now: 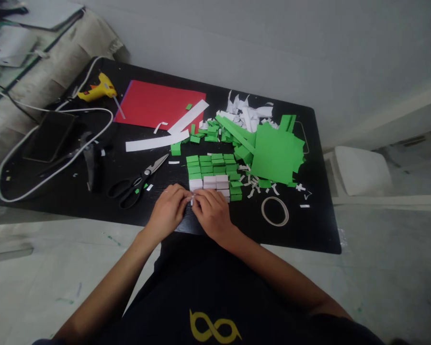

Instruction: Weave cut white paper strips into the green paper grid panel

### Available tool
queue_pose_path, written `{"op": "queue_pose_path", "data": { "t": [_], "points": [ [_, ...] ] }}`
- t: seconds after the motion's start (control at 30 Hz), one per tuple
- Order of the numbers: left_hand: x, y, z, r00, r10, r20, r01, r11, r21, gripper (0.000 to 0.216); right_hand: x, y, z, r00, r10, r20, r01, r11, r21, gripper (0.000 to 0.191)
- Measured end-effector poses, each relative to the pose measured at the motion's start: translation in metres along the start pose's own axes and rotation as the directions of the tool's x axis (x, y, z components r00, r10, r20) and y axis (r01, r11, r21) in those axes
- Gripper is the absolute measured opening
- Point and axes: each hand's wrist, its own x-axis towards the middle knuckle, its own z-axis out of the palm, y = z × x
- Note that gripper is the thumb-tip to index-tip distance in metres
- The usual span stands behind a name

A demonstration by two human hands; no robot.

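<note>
My left hand (168,210) and my right hand (212,212) meet at the near edge of a black table (316,230). Both sets of fingers are pinched together on a small white paper piece (192,201) between them. Just beyond my fingertips lies a block of small folded paper pieces, green ones (211,166) in rows at the back and white ones (209,182) in the nearest row. Black scissors (138,182) lie to the left of my left hand.
Green paper sheets (276,152) and white scraps (249,114) pile up at the back right. White strips (157,142), a red sheet (154,103) and a yellow glue gun (96,89) with a white cable (28,158) lie left. A tape roll (275,211) sits right.
</note>
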Motion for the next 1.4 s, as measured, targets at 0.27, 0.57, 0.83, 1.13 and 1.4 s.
{"op": "queue_pose_path", "data": {
  "t": [0.27,0.57,0.83,1.13,1.4],
  "points": [
    [-0.0010,-0.0006,0.0006,1.000,0.012,0.002,-0.012,1.000,0.016,0.019,0.0016,-0.0018,0.0020,0.999,-0.013,-0.036,0.011,0.999,-0.034,0.023],
    [-0.0012,0.0002,0.0003,1.000,0.022,-0.003,-0.022,0.999,0.032,0.020,0.0008,-0.0002,0.0005,0.998,-0.016,-0.062,0.015,1.000,-0.017,0.021],
    [-0.0016,-0.0014,0.0013,1.000,0.029,-0.002,-0.029,0.999,0.044,0.021,0.0011,-0.0001,-0.0012,0.997,-0.011,-0.073,0.012,1.000,0.018,0.016],
    [-0.0021,-0.0046,0.0011,0.998,0.068,0.002,-0.068,0.997,0.043,0.018,0.0004,-0.0004,0.0036,0.998,0.003,-0.060,-0.003,1.000,0.009,0.016],
    [-0.0019,-0.0034,0.0016,0.997,0.076,-0.012,-0.075,0.995,0.058,0.018,0.0005,-0.0012,0.0048,0.998,0.016,-0.062,-0.015,1.000,0.013,0.017]
  ]
}}
